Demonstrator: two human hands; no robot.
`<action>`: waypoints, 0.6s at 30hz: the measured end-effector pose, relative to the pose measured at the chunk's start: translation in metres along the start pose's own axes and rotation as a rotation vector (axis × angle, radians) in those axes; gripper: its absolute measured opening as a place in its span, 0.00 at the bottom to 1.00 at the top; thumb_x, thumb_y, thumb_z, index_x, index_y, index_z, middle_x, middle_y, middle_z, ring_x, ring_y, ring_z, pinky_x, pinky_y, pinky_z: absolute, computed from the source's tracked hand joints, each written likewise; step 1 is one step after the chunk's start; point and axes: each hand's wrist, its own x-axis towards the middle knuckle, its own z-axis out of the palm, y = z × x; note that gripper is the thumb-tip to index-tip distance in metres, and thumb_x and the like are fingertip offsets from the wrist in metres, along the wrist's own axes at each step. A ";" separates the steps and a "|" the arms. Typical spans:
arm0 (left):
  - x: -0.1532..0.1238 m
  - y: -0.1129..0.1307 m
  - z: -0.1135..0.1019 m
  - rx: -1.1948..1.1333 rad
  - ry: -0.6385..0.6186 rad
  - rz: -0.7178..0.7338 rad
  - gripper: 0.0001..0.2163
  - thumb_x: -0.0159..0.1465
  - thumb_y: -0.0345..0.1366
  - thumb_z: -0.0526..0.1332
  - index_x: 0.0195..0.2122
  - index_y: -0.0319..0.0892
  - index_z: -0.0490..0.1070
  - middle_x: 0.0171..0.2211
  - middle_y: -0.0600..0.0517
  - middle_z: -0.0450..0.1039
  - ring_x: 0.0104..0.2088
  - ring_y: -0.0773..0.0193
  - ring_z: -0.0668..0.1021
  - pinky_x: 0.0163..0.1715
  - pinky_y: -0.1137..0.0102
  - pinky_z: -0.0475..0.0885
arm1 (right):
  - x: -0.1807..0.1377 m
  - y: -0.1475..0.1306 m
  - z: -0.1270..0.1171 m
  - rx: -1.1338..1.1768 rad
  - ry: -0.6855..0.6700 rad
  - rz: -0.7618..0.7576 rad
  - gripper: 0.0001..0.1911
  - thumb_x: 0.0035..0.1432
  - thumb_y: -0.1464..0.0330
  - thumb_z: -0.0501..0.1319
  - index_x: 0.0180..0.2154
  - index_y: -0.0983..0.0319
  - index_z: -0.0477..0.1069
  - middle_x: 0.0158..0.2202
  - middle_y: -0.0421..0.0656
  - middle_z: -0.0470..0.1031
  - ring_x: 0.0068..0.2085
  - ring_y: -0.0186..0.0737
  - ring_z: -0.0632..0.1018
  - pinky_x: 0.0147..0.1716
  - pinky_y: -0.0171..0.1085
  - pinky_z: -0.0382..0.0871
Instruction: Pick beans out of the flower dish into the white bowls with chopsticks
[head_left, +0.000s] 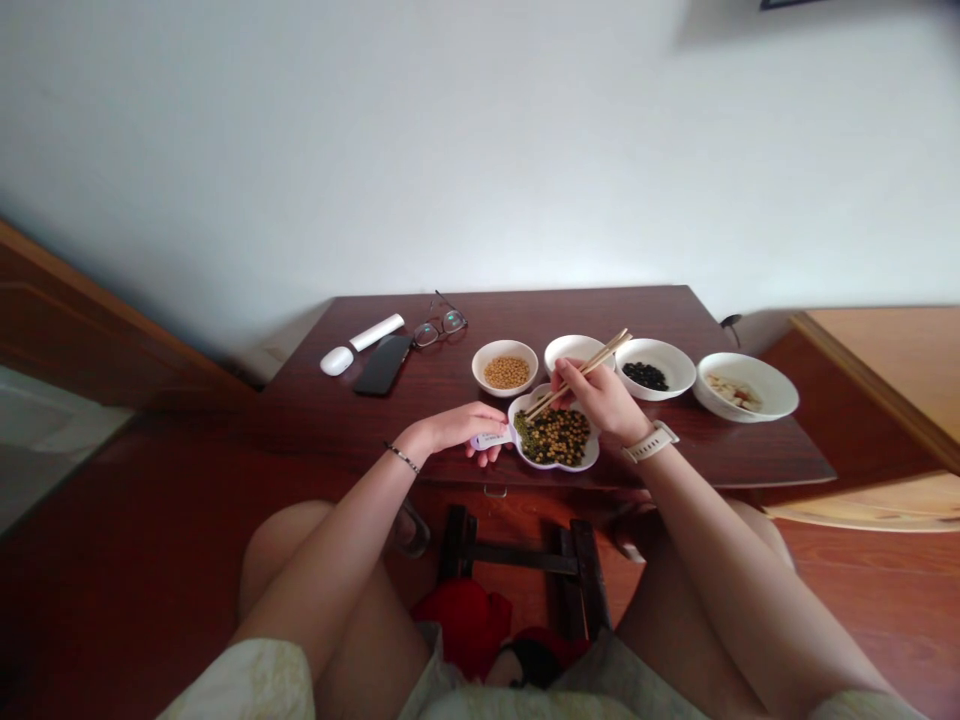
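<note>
The right hand's fingers (570, 378) grip chopsticks (592, 368) above a white flower-shaped dish (594, 448) of mixed beans (555, 438), the left hand's fingers (487, 415) closed on its handle (489, 440), while a far bowl of soybeans (478, 365) and another of black beans (684, 375) stand separately.

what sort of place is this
Probably a room in someone's home: a small wooden table holds glasses, a phone and a mouse alongside bowls of beans, and there's a wood floor.
</note>
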 end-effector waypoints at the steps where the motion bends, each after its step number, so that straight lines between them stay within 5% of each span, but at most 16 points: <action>1: 0.000 0.000 0.001 0.002 0.012 0.005 0.15 0.70 0.46 0.58 0.38 0.40 0.76 0.30 0.49 0.80 0.25 0.68 0.80 0.21 0.77 0.62 | 0.000 0.001 0.000 0.005 0.005 -0.001 0.35 0.70 0.36 0.55 0.35 0.61 0.74 0.29 0.45 0.80 0.32 0.42 0.83 0.33 0.37 0.77; 18: -0.003 -0.014 0.018 0.006 0.257 0.093 0.20 0.73 0.55 0.58 0.39 0.41 0.73 0.24 0.53 0.76 0.18 0.70 0.75 0.18 0.78 0.65 | -0.015 0.006 -0.004 0.122 0.065 0.044 0.35 0.68 0.36 0.58 0.35 0.62 0.75 0.34 0.46 0.79 0.33 0.43 0.85 0.34 0.39 0.82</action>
